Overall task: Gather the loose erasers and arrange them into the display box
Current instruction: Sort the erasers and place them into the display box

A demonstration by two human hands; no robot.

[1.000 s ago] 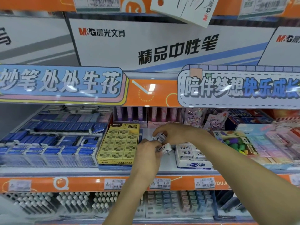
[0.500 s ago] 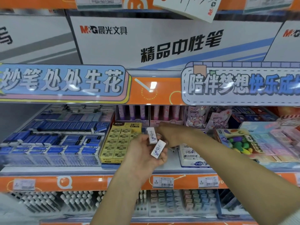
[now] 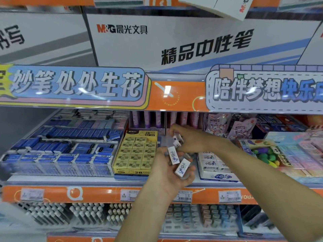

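Head cam is looking at a stationery shelf [image 3: 104,180], and both my hands are up in front of it. My left hand [image 3: 167,173] is palm-up with the fingers [image 3: 187,175] loosely curled, cradling two loose white rectangular erasers with blue lettering on their paper sleeves: one [image 3: 173,155] stands nearly upright near my thumb, the other [image 3: 182,167] lies tilted across my fingertips. My right hand [image 3: 190,138] is just above it, fingers pinched shut on a couple more small white erasers [image 3: 177,139], though they're bunched up and a bit blurry so I can't count them for sure. The white cardboard display box with the blue logo on its front [image 3: 221,177] sits on the shelf just right of my left hand and under my right forearm, with rows of the same white erasers already in it. Left of my hands there's a yellow box of 2B bunny-print erasers [image 3: 136,152], and further left a clear tray of blue-sleeved erasers [image 3: 57,154]. To the right is a box with colourful fruit-shaped pieces [image 3: 265,152].
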